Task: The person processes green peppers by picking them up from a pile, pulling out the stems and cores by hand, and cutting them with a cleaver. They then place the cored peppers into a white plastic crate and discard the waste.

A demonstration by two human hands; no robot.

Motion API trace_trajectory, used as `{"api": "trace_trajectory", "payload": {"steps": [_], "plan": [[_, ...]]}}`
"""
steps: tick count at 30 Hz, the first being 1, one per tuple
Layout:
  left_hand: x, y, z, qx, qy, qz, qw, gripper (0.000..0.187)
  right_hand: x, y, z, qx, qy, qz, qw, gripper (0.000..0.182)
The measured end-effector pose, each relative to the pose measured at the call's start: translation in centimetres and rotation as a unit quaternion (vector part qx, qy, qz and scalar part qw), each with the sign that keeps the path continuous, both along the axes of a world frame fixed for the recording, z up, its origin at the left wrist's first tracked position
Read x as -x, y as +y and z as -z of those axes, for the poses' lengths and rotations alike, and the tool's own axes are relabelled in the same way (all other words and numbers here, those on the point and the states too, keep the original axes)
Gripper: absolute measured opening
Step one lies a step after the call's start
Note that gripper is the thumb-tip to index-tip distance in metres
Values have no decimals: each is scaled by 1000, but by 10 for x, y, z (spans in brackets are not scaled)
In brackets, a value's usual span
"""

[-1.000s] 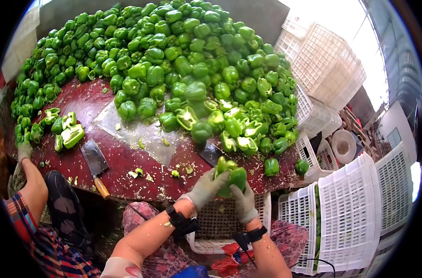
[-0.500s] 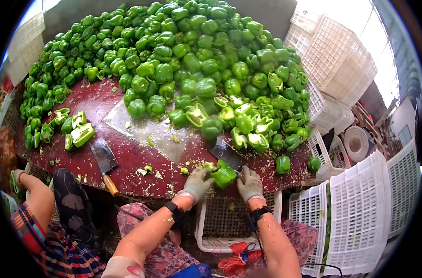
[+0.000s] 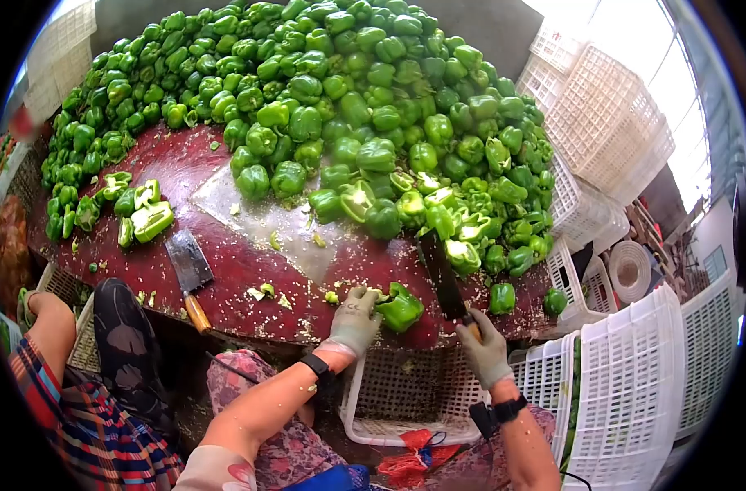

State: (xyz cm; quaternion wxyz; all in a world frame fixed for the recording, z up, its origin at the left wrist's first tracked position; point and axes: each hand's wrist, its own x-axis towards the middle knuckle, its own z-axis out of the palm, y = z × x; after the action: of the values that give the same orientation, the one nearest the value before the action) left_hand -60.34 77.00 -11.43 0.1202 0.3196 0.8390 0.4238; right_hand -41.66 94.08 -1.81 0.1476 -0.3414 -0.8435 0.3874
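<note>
My gloved left hand (image 3: 356,321) grips the left side of a green bell pepper (image 3: 401,308) at the table's front edge. My gloved right hand (image 3: 486,352) is closed round the handle of a cleaver (image 3: 441,277). The dark blade is raised and points away from me, to the right of the pepper. Behind it lie several cut pepper halves (image 3: 359,200) and a large heap of whole green peppers (image 3: 307,86).
A second cleaver (image 3: 189,259) with a wooden handle lies on the red table (image 3: 250,245), left of my hands. A white crate (image 3: 356,409) stands below the edge. Stacked crates (image 3: 606,106) rise at the right. Another person's leg (image 3: 129,352) is at the left.
My right hand has left the pepper's side, taken hold of the cleaver that lay behind it, and lifted it to the right. My left hand stays on the pepper.
</note>
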Motion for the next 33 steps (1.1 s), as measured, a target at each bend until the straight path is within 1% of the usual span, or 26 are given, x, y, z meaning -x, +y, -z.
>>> {"api": "trace_trajectory", "payload": {"steps": [1,2,3,4,6,7,10,13,15,16,17,20,23,26,27,30,31,33], "plan": [[-1,1,-3,-5,21,-2,1000,34,-10,-1,-4,44,1,-11,999,45],[-3,3,-3,-12,16,14,1000,34,-17,-4,-10,88,2,-21,996,46],[-3,5,-3,-18,12,31,999,35,-21,-10,-22,79,1,-63,995,46],[-4,6,-5,-25,9,48,999,35,-23,-12,-29,84,-25,-76,993,46],[-8,8,-14,16,-18,45,999,36,-26,-15,-37,96,-77,-102,987,45],[-9,9,-17,37,-32,44,998,37,-25,-14,-37,51,-81,-121,988,45],[-7,10,-10,40,-34,55,997,40,-19,-9,-37,-81,-91,-179,976,46],[-5,12,0,67,2,73,995,41,1,-11,-45,-123,-112,-209,964,47],[-4,13,16,40,48,73,995,37,19,-8,-52,-77,-173,-216,958,50],[-4,13,15,25,72,71,995,35,25,-7,-54,-56,-203,-221,952,51],[-4,13,8,49,37,77,995,31,29,-6,-51,-28,-186,-203,961,53],[-3,14,14,37,43,64,996,27,27,6,-11,-2,-139,-154,978,56],[-1,15,13,19,56,57,997,24,23,0,16,57,-79,-112,989,56],[0,13,5,25,45,86,995,21,35,-14,23,101,-108,-81,986,56],[0,13,8,17,42,85,995,23,30,-12,43,84,-92,-74,990,54],[-4,15,0,48,28,76,996,29,12,-27,57,142,-9,2,990,53],[-9,15,-4,47,45,58,996,40,5,-26,77,117,22,14,993,51],[-15,19,-19,42,78,76,993,48,2,-30,81,208,101,65,971,49]]}}
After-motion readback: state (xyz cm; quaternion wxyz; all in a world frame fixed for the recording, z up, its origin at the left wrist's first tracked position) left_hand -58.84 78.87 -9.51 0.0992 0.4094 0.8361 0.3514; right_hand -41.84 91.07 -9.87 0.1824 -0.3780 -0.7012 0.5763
